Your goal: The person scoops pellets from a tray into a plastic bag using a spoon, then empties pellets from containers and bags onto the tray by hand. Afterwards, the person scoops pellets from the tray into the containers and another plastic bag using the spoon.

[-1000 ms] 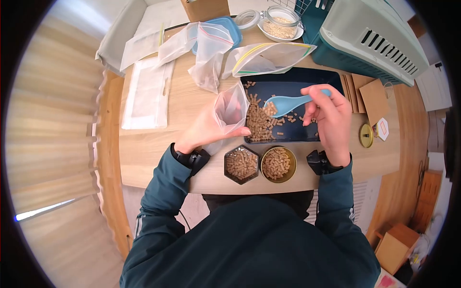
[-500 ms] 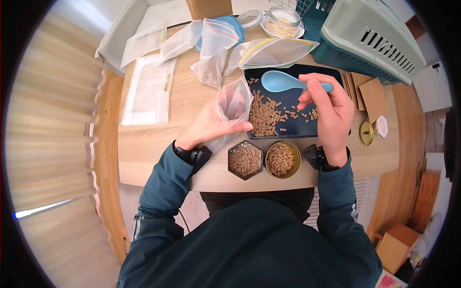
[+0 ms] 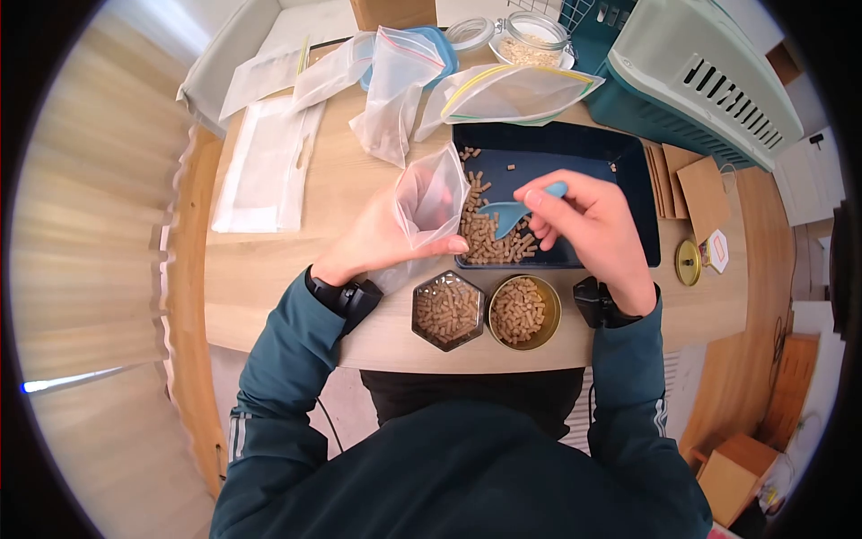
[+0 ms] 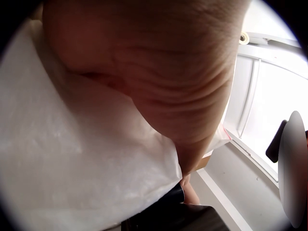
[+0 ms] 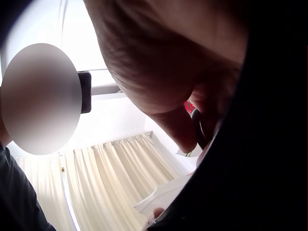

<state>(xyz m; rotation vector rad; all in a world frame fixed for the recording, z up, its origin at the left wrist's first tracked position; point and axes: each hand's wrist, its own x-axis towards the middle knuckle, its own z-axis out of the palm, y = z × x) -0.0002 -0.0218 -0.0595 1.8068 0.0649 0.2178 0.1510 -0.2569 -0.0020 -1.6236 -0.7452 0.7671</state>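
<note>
In the head view my left hand [image 3: 364, 235] holds a clear plastic bag [image 3: 433, 190] with its mouth spread, the thumb along the near rim. The bag's milky film [image 4: 82, 154] fills the lower left of the left wrist view, under the palm. My right hand [image 3: 597, 225] pinches the handle of a light blue spoon [image 3: 507, 217]. Its bowl is tilted down among the brown pellets [image 3: 485, 247] at the left side of a dark blue tray [image 3: 654, 216]. In the right wrist view the spoon is mostly hidden by my fingers [image 5: 175, 130].
Close to the table's front edge stand a hexagonal container [image 3: 417, 316] and a round gold tin [image 3: 556, 316], both with pellets. Behind the tray lie a zip bag [image 3: 521, 94] and a pet carrier [image 3: 700, 90]. A gold lid [image 3: 688, 261] and cardboard pieces [image 3: 702, 191] sit to the right.
The spoon held pellets a second ago, then was lifted toward the tray's far side. Now my right hand has brought it down and nearer, into the pellets. My left hand keeps holding the bag.
</note>
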